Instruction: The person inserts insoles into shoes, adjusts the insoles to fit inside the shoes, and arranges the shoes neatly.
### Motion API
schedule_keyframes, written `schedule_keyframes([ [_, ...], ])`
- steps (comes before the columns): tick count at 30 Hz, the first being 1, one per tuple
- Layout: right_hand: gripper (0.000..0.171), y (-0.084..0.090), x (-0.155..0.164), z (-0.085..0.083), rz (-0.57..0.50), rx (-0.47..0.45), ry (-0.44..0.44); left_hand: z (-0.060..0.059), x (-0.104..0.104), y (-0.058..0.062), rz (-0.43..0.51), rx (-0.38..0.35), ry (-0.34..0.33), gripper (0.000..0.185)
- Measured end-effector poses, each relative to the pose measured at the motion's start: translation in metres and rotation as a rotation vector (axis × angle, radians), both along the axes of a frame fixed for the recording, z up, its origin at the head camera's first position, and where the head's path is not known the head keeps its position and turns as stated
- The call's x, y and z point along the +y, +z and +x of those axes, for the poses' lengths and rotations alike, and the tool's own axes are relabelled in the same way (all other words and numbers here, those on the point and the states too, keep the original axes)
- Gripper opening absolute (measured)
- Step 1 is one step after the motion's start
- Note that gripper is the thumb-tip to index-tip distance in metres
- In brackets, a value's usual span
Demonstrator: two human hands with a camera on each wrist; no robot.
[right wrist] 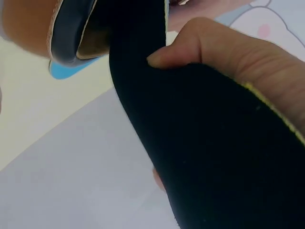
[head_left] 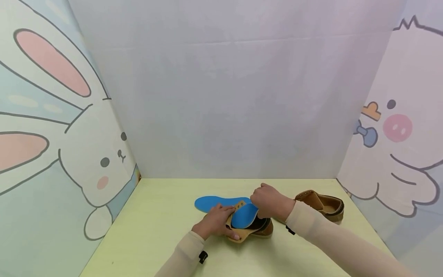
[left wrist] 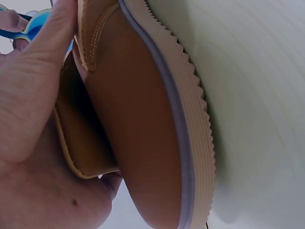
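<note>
Left hand [head_left: 215, 222] grips tan leather shoe [head_left: 254, 227] on counter [head_left: 155, 231]; right hand [head_left: 269, 201] pinches blue-and-black foam insole [head_left: 244, 215] at its opening.

Both forearms, in beige sleeves, are reaching forward and inward so that the hands are meeting near the middle. The left hand [head_left: 217, 220] is lying low with its back up, fingers stretched toward the right and thumb pressing along the side of the shoe [head_left: 256, 227] it is holding; in the left wrist view the palm and thumb [left wrist: 45, 62] are wrapping the shoe's upper edge. The right hand [head_left: 268, 200] is sitting higher, wrist raised, knuckles up, fingers curled. In the right wrist view its thumb [right wrist: 190, 45] is pinching the insole [right wrist: 200, 143] against the fingers behind it.
</note>
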State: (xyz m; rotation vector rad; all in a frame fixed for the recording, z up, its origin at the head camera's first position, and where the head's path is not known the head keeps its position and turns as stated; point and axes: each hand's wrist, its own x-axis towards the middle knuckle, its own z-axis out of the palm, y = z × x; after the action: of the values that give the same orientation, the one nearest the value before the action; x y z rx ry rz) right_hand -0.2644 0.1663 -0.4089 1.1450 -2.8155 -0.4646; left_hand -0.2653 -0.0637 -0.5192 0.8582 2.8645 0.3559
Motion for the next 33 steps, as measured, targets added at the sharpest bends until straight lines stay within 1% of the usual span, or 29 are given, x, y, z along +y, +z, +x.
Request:
schedule_keyframes([
  [2, 0.028, -0.002, 0.0, -0.001, 0.001, -0.001, -0.004, 0.0, 0.0, 0.0, 0.005, -0.003, -0.001, 0.104],
  [6, 0.035, -0.002, 0.001, -0.002, -0.033, -0.006, -0.004, 0.001, -0.001, 0.0, 0.0, 0.001, 0.003, 0.105],
  [12, 0.034, -0.001, 0.006, 0.002, -0.081, -0.052, -0.03, 0.0, -0.003, -0.003, -0.001, 0.012, -0.001, 0.105],
  [15, 0.032, 0.001, 0.005, 0.006, -0.063, -0.037, -0.047, 0.001, -0.002, -0.003, -0.001, 0.015, -0.007, 0.105],
  [18, 0.026, 0.004, -0.001, 0.011, -0.002, 0.02, -0.044, 0.003, -0.002, -0.002, 0.0, 0.018, -0.012, 0.104],
  [22, 0.014, 0.005, -0.011, 0.017, 0.09, 0.098, -0.013, 0.004, -0.003, -0.002, 0.016, 0.014, -0.005, 0.103],
  [25, 0.011, 0.003, -0.015, 0.019, 0.128, 0.12, -0.008, 0.005, -0.002, -0.002, 0.035, 0.001, 0.001, 0.105],
  [29, 0.015, 0.003, -0.015, 0.019, 0.11, 0.11, -0.013, 0.005, -0.002, -0.003, 0.043, -0.004, 0.005, 0.105],
  [33, 0.02, 0.003, -0.011, 0.015, 0.049, 0.052, -0.019, 0.005, -0.003, -0.004, 0.045, 0.011, 0.006, 0.105],
])
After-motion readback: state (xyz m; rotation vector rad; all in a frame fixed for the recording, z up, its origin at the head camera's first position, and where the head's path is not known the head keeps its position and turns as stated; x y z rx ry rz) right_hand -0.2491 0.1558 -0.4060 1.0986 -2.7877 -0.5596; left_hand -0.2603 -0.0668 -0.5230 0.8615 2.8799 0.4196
